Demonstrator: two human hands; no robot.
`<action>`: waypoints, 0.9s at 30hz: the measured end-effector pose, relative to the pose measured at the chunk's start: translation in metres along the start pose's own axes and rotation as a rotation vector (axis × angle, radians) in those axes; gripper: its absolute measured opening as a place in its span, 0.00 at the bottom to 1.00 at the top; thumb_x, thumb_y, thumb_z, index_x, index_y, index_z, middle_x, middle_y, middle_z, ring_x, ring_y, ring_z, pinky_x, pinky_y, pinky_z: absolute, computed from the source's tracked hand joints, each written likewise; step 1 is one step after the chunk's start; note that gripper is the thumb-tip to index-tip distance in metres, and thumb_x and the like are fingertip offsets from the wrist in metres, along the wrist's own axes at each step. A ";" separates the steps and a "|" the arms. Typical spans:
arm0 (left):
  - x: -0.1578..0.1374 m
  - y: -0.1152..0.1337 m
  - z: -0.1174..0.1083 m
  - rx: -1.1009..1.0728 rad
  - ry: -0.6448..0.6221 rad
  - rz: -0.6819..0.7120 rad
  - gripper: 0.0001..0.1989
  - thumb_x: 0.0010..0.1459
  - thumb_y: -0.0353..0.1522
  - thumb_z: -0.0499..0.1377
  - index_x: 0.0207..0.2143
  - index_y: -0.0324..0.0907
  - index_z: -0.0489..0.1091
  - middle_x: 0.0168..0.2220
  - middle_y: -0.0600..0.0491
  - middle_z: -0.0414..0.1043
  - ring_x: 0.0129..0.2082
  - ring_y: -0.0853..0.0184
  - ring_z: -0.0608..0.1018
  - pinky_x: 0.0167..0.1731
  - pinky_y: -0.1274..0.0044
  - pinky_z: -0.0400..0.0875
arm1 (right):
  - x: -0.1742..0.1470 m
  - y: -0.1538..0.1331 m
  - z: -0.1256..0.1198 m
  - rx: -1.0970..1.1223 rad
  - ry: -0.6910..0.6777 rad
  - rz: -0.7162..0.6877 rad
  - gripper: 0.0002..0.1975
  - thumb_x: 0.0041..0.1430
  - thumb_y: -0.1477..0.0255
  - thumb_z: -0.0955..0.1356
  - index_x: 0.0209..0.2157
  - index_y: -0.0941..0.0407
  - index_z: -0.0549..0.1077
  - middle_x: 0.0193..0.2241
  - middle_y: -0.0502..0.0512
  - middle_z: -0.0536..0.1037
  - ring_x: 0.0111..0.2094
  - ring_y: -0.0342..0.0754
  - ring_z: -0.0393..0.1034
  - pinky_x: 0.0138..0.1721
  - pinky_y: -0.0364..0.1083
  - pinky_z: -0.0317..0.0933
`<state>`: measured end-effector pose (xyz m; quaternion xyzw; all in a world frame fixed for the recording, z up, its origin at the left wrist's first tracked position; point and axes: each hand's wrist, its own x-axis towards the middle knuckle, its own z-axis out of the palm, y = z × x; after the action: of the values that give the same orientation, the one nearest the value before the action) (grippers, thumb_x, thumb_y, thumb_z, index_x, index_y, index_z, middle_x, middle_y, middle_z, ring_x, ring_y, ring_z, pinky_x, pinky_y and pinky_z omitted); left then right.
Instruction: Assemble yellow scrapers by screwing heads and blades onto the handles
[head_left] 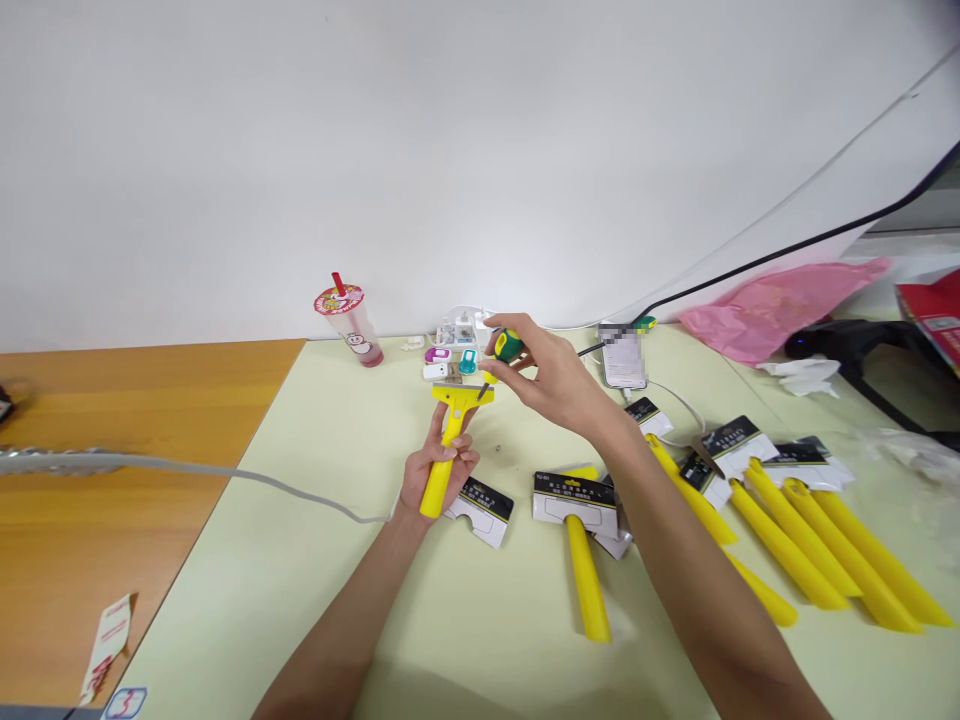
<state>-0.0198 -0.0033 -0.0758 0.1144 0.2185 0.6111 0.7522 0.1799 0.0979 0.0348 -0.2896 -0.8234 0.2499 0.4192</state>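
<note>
My left hand (439,470) is wrapped around the handle of a yellow scraper (453,430), its wide head pointing away from me. In my right hand (551,375) is a screwdriver (508,347) with a green and yellow handle, pinched between the fingers. Its dark tip meets or nearly meets the right side of the scraper's head; exact contact I cannot tell. A black and white packaging card (484,510) lies under and beside my left hand. Nearer my right forearm rests another yellow scraper (587,580) with its head inside a card sleeve.
Several yellow scrapers (802,540) with cards lie at the right. Behind are a drink cup (352,325) with a red straw, a power strip (459,330), a phone (624,360) on a cable and a pink bag (772,310). A grey cable (285,484) crosses the left side.
</note>
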 end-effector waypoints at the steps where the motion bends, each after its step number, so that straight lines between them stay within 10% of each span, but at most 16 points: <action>1: 0.000 0.000 0.000 -0.001 -0.001 0.000 0.44 0.47 0.17 0.63 0.64 0.58 0.73 0.69 0.50 0.71 0.34 0.76 0.73 0.38 0.78 0.70 | 0.000 0.000 0.000 -0.008 0.001 0.006 0.19 0.77 0.60 0.70 0.64 0.47 0.68 0.48 0.56 0.81 0.39 0.53 0.80 0.45 0.57 0.81; 9: 0.000 0.000 -0.001 -0.022 -0.005 0.000 0.45 0.47 0.16 0.63 0.65 0.59 0.73 0.71 0.50 0.70 0.33 0.77 0.73 0.38 0.78 0.70 | -0.002 -0.005 -0.003 0.032 -0.076 -0.030 0.25 0.77 0.66 0.66 0.71 0.48 0.60 0.61 0.63 0.77 0.54 0.57 0.78 0.50 0.59 0.81; 27: 0.000 0.000 0.001 0.001 0.018 -0.002 0.45 0.45 0.17 0.64 0.64 0.57 0.74 0.69 0.49 0.71 0.33 0.77 0.72 0.38 0.79 0.70 | -0.001 -0.005 -0.005 -0.039 -0.025 0.011 0.23 0.77 0.58 0.70 0.67 0.47 0.67 0.52 0.59 0.82 0.43 0.56 0.81 0.48 0.58 0.81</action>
<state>-0.0194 -0.0027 -0.0747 0.1090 0.2257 0.6110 0.7509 0.1827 0.0944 0.0402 -0.2990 -0.8316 0.2398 0.4020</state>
